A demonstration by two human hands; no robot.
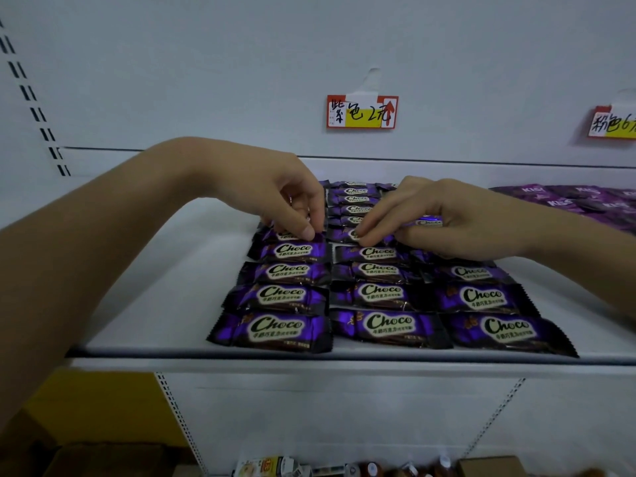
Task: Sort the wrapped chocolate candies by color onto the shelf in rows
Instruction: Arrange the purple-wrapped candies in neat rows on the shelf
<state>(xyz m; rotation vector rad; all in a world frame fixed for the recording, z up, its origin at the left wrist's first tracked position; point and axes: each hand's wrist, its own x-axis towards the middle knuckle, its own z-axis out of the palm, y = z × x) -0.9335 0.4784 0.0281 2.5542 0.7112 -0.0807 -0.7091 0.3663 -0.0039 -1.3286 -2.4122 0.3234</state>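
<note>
**Two hands deep in the purple block, and it's tight in here**

Here we go: my left hand (275, 197) is curled over, thumb and forefinger pinching the end of the left-column candy (270, 235), about halfway back on the shelf (155, 304). My right hand (447, 222) reaches in from the other side, fingertips on the middle-column candy (344, 234). Whether it's gripping that wrapper or only pressing it, I can't tell; a bright purple wrapper also peeks out under the palm.

The danger, as I read it, is the crowding. The purple Choco candies (378, 294) lie in three columns, wrapper ends touching or overlapping. A tug on one crimped end could drag its neighbour askew, and these foils look slippery. My right forearm hangs low over the right column, so a careless sweep could push those pieces toward the front lip (344, 354). The front-row candy (275, 330) already lies right at that edge, with nothing to stop it going over.

Further right, the magenta candies (564, 197) lie near the purple ones, so a shove that way could mix the colours. A red and yellow price tag (361, 111) is on the back wall above the purple block, and a second tag (612, 123) hangs over the magenta lot. Below the shelf it's dim: cardboard boxes (103, 456) and small goods I can't make out
</note>
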